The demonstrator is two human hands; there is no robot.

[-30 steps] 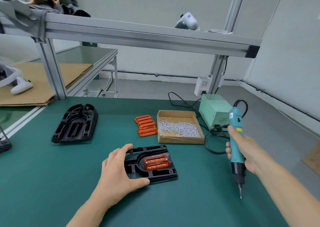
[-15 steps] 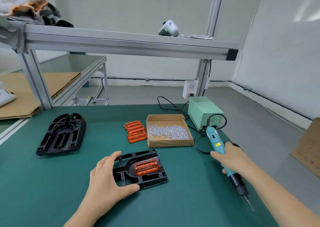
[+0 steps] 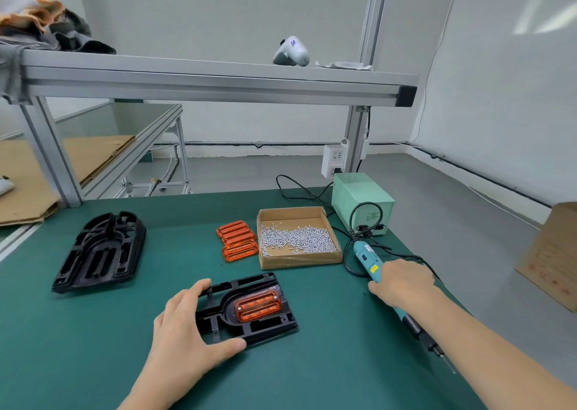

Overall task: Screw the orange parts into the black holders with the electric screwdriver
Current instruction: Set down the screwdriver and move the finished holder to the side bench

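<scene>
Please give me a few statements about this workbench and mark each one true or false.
1. The right hand holds the electric screwdriver. True.
2. An orange part sits in the black holder near the left hand. True.
3. The cardboard tray holds orange parts. False: it holds small silver screws; the spare orange parts lie stacked on the mat to its left.
4. The screwdriver's tip is pressed on the orange part. False: it points away, off to the right of the holder.
5. A second black holder lies untouched at the left. True.
</scene>
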